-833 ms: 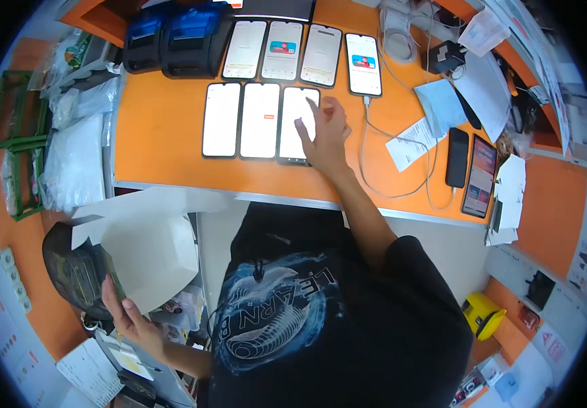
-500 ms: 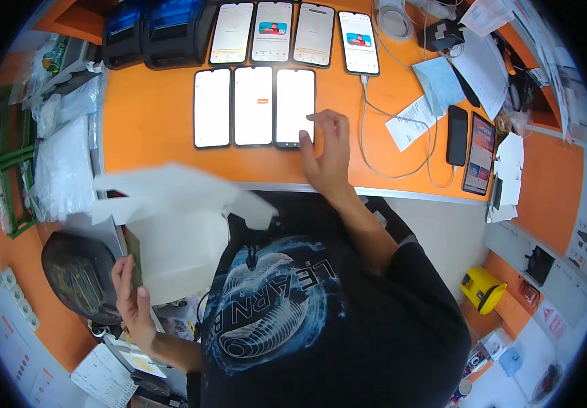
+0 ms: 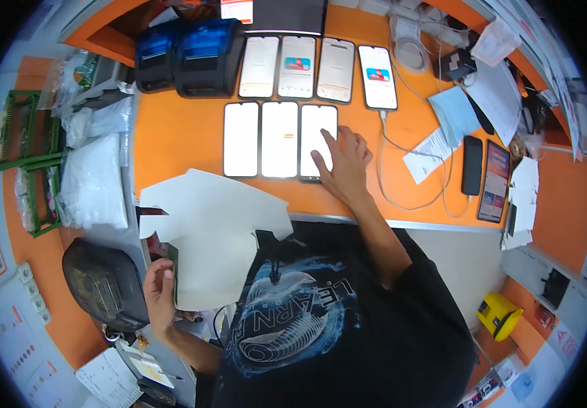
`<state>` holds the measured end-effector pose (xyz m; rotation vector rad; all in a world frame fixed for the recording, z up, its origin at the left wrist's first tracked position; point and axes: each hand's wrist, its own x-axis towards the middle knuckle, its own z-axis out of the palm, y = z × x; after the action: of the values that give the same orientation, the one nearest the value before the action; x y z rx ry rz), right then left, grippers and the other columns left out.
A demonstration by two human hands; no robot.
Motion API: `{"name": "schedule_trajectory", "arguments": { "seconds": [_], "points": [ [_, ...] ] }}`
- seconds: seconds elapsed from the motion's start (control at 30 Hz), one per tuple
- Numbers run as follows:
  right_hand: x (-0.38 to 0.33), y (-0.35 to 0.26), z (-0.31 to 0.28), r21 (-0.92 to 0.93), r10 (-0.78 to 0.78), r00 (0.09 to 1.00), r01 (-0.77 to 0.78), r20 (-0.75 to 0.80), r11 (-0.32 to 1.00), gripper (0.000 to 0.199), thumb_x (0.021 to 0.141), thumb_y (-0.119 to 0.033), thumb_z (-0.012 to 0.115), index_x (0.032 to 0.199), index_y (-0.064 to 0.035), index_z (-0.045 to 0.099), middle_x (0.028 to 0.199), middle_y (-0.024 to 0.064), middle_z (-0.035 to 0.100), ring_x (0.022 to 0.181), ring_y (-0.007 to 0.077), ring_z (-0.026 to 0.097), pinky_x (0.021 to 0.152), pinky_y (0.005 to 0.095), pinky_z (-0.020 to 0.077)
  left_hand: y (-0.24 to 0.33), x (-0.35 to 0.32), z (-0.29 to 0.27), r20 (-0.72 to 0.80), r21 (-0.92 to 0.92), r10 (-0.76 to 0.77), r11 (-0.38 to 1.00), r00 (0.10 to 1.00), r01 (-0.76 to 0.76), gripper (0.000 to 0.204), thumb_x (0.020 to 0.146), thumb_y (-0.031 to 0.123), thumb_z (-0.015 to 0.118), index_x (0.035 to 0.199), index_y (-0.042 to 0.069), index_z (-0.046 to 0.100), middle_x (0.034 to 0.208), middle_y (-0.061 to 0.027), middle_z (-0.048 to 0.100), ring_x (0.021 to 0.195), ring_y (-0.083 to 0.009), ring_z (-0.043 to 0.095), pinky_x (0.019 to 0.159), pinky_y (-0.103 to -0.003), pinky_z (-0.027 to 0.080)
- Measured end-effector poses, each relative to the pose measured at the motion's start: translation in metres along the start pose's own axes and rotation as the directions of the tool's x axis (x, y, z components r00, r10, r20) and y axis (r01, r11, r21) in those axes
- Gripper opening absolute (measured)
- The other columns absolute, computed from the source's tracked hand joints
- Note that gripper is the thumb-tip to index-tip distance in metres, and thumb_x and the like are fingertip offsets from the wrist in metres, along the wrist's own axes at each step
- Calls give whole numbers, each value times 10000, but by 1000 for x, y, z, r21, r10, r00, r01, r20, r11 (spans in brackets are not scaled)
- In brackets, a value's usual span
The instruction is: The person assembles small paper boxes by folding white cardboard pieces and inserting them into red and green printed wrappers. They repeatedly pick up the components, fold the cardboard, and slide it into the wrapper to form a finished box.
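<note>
My right hand [image 3: 348, 166] is over the right-hand phone [image 3: 310, 153] of the near row. Its index finger and thumb are spread over the lit white screen, and it holds nothing. Left of that phone lie two more phones [image 3: 279, 139] [image 3: 240, 139], also with bright screens. My left hand [image 3: 159, 292] is low at the left, thumb and fingers drawn together at the dark side edge of a large white cardboard piece [image 3: 215, 238]. That cardboard has cut flaps, and its top reaches over the desk's front edge.
Phones [image 3: 259, 66] [image 3: 297, 66] [image 3: 335, 70] form a far row; another phone [image 3: 378, 78] is plugged into a white cable. Two black printers [image 3: 206, 61] stand back left. A black phone [image 3: 472, 165] and a tablet [image 3: 494, 180] lie right on the orange desk [image 3: 178, 129].
The whole view has shifted, so the desk sits lower and further right. The cardboard's blurred upper flap now looks still. My left thumb has come nearer its fingers; my right fingers moved over the screen.
</note>
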<state>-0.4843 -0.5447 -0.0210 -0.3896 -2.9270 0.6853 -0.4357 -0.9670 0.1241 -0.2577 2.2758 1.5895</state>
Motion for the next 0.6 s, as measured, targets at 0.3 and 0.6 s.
{"name": "schedule_trajectory", "arguments": {
  "seconds": [0.3,0.6],
  "points": [
    [3,5,-4,200,72,997,-64,-34,978,519,985,-380,534,1410,-86,479,1367,152,494,1257,346,382,1025,522,268,19,1,4,52,-18,72,997,996,-71,497,927,64,662,1376,-61,491,1129,-54,605,1010,-115,582,892,-258,458],
    [-2,23,-12,281,-28,988,70,-149,957,432,936,-206,626,1302,2,525,1205,180,603,1130,335,534,976,435,410,5,2,-10,41,131,-41,991,998,35,498,964,85,624,1413,-67,471,1273,-148,624,1065,-142,615,918,-277,477]
  ]
}}
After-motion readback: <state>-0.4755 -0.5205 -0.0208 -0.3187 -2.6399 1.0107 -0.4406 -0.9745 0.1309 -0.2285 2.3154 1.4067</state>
